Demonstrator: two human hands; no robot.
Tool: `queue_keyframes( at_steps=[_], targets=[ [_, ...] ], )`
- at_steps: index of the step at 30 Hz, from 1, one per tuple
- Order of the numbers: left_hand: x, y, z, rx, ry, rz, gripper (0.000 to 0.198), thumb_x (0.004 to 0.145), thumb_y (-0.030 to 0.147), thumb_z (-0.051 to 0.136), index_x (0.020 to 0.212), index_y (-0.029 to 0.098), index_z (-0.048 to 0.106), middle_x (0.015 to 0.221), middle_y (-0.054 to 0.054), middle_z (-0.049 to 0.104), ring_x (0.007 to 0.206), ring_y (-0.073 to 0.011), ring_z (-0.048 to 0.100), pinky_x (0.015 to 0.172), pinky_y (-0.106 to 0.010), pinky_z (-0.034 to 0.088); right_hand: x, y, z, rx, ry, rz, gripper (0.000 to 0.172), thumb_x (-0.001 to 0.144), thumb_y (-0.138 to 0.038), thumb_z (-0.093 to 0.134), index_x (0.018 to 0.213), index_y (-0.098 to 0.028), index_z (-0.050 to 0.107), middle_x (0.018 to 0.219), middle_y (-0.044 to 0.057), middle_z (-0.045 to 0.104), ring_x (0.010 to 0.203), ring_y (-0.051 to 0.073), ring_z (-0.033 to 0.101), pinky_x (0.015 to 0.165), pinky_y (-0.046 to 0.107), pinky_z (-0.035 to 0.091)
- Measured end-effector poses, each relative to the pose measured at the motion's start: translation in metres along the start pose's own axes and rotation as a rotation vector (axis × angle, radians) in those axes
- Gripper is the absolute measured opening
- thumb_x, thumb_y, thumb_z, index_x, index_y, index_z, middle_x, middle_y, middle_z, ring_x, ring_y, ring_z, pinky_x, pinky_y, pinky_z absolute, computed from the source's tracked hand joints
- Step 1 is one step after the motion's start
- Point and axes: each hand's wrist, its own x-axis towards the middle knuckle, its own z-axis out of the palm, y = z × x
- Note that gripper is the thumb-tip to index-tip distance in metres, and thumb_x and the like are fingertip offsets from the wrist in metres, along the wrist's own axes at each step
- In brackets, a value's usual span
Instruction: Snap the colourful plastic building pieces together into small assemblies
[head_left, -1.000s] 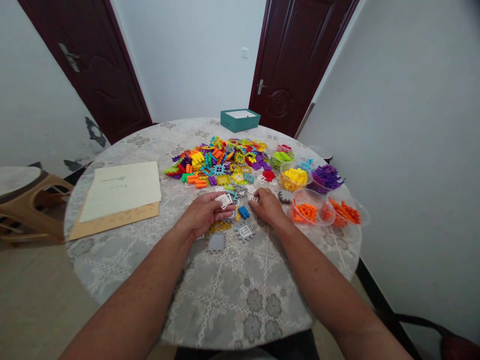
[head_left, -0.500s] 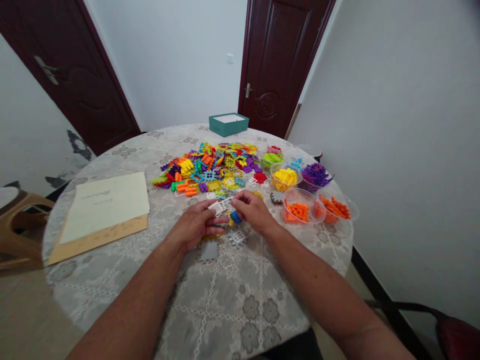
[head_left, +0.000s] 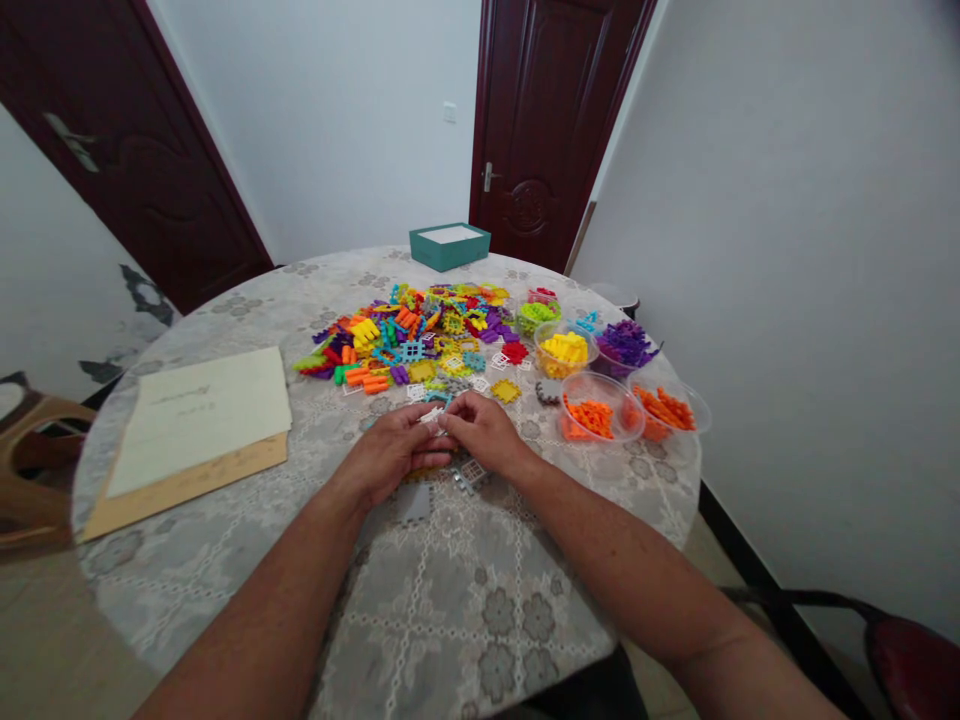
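My left hand [head_left: 394,447] is closed on a white lattice window piece [head_left: 433,417], its fingers curled beneath. The thumb and fingertips of my right hand [head_left: 484,432] pinch the same piece from the right, and both hands cover much of it. Just below my right hand lies a grey toothed plate with a lattice window [head_left: 471,474]. A flat grey toothed plate [head_left: 414,502] lies nearer, below my left hand. Part of a yellow piece shows under my left fingers.
Behind my hands spreads a pile of colourful plastic building pieces [head_left: 420,335]. Clear tubs of sorted pieces, including a yellow-filled one [head_left: 566,350] and an orange-filled one [head_left: 600,408], stand right. Paper sheets [head_left: 202,420] lie left; a green box [head_left: 450,246] stands at the back.
My hands have drawn closer together, and the white window piece is more covered. The blue piece by my right hand no longer shows. The whole view has shifted slightly.
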Motion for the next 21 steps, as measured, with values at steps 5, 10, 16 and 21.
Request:
queue_keyframes(
  at_steps=[5, 10, 16, 21],
  targets=[
    [0.003, -0.001, -0.001, -0.019, 0.073, 0.042, 0.035, 0.089, 0.016, 0.074, 0.124, 0.014, 0.069, 0.119, -0.017, 0.076, 0.092, -0.022, 0.079, 0.077, -0.031, 0.067, 0.002, 0.001, -0.009, -0.188, 0.061, -0.133, 0.014, 0.095, -0.031, 0.06, 0.094, -0.022, 0.07, 0.086, 0.0, 0.071, 0.08, 0.016, 0.065, 0.077, 0.029, 0.052],
    [0.003, 0.004, -0.001, -0.107, 0.129, 0.075, 0.033, 0.088, 0.012, 0.071, 0.121, 0.015, 0.066, 0.12, -0.016, 0.074, 0.095, -0.0256, 0.079, 0.071, -0.035, 0.068, 0.019, 0.02, -0.04, -0.725, 0.229, -0.234, 0.038, 0.095, -0.015, 0.05, 0.129, -0.017, 0.068, 0.134, 0.015, 0.067, 0.131, 0.026, 0.055, 0.116, 0.043, 0.039],
    [-0.004, 0.013, 0.002, -0.184, 0.146, 0.075, 0.036, 0.087, 0.01, 0.071, 0.123, 0.013, 0.063, 0.115, -0.016, 0.073, 0.089, -0.0246, 0.079, 0.068, -0.034, 0.067, 0.025, 0.037, -0.051, -1.056, 0.153, -0.002, 0.046, 0.095, -0.016, 0.052, 0.14, -0.012, 0.062, 0.142, 0.02, 0.061, 0.133, 0.031, 0.053, 0.114, 0.043, 0.039],
    [-0.004, 0.015, 0.0, -0.183, 0.176, 0.082, 0.033, 0.09, 0.01, 0.067, 0.123, 0.013, 0.064, 0.115, -0.017, 0.075, 0.089, -0.024, 0.079, 0.07, -0.034, 0.067, 0.025, 0.034, -0.05, -0.959, 0.12, -0.043, 0.043, 0.1, -0.03, 0.052, 0.137, -0.013, 0.064, 0.128, 0.018, 0.068, 0.121, 0.028, 0.06, 0.109, 0.038, 0.043]
  ],
)
